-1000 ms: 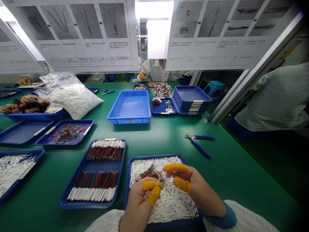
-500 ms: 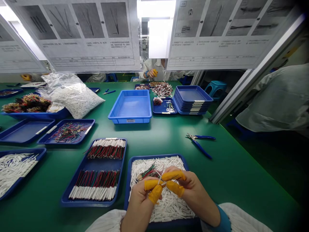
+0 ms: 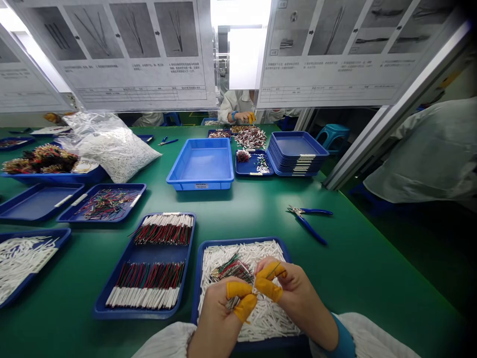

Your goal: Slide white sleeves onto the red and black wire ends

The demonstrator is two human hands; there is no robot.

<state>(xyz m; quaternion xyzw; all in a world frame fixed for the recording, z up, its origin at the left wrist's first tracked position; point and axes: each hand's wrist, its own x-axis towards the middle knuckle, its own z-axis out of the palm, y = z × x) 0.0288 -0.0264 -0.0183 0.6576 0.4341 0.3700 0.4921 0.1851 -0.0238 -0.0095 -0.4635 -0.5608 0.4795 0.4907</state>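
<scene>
Your left hand [image 3: 219, 318] and right hand [image 3: 294, 293] meet over the near tray of white sleeves [image 3: 276, 246] on the tabletop [image 3: 354, 258]. Both pinch shut on one thin wire bundle [image 3: 238, 293]: left fingers [image 3: 244, 298] low, right fingers [image 3: 268, 283] just beside them and higher. The bundle's long axis runs from the left grip up-right to the right thumb. Its loose coloured ends fan left over the sleeves. Blue cutters [image 3: 309, 223] lie well apart, to your right.

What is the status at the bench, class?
Both hands, left hand and right hand, pinching thin coloured wires. Above blue tray of white sleeves. Nothing obstructing.
</scene>
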